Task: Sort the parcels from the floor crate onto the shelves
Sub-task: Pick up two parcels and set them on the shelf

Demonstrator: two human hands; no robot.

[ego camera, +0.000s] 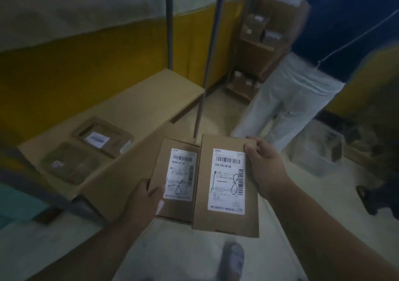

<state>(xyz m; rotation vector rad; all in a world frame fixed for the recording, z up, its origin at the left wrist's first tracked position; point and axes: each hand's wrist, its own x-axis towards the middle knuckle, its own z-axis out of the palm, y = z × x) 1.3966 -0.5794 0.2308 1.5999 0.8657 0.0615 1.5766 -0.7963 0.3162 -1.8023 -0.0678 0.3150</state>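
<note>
I hold two flat cardboard parcels side by side at waist height, labels up. My left hand (149, 196) grips the smaller parcel (172, 207) at its lower left edge; its white label carries a handwritten "1-8". A large plain cardboard piece (121, 172) lies under that parcel and sticks out to the left. My right hand (262, 164) pinches the top right corner of the larger parcel (224, 222), whose label also reads "1-8". The low shelf board (151, 94) lies ahead and to the left, with two flat parcels (103, 138) (71, 164) lying on it.
Grey shelf posts (205, 69) rise just beyond the parcels. Another person in pale trousers (287, 99) stands at the right. A second rack with boxes (257, 32) is at the back. A clear plastic crate (315, 151) sits on the floor at right. My shoe (233, 257) shows below.
</note>
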